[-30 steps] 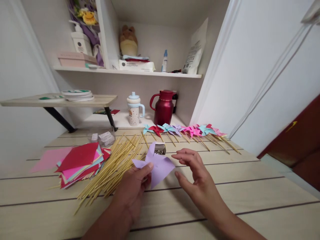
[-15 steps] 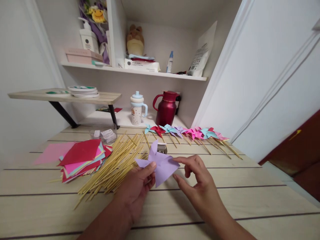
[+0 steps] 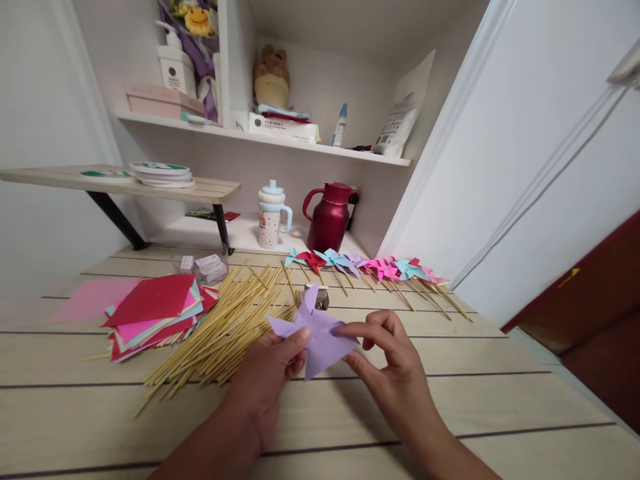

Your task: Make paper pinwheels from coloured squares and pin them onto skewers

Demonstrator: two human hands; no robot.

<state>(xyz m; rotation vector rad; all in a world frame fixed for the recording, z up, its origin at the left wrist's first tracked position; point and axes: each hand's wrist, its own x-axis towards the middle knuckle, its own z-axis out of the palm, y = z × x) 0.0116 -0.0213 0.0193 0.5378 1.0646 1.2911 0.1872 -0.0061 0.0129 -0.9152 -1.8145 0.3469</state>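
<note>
Lilac paper pinwheel [image 3: 320, 333] sits between both hands just above the desk [image 3: 500, 393], near its front middle; from the head view I see my left hand [image 3: 267, 377] pinching its left blade, thumb on top, its grip closed on the paper; my right hand [image 3: 395, 363] pinches the right blade between thumb and forefinger, its grip likewise closed on the same pinwheel, the other fingers curled loosely; one blade points up, another down toward me.

Just behind the pinwheel stands a small open box of pins [image 3: 319, 298], partly hidden by the upper blade; to the left lies a loose heap of bamboo sticks [image 3: 225, 327], fanned out over the boards, and further left a stack of coloured paper squares [image 3: 155, 313], red on top, with a single pink sheet [image 3: 90, 300] beside it; small clear packets [image 3: 203, 267] lie behind the sticks.

Along the back of the desk runs a row of finished pinwheels on sticks [image 3: 375, 270], blue, red, lilac and pink; behind them stand a dark red jug [image 3: 330, 217] and a spotted cup with a blue lid [image 3: 270, 217].
</note>
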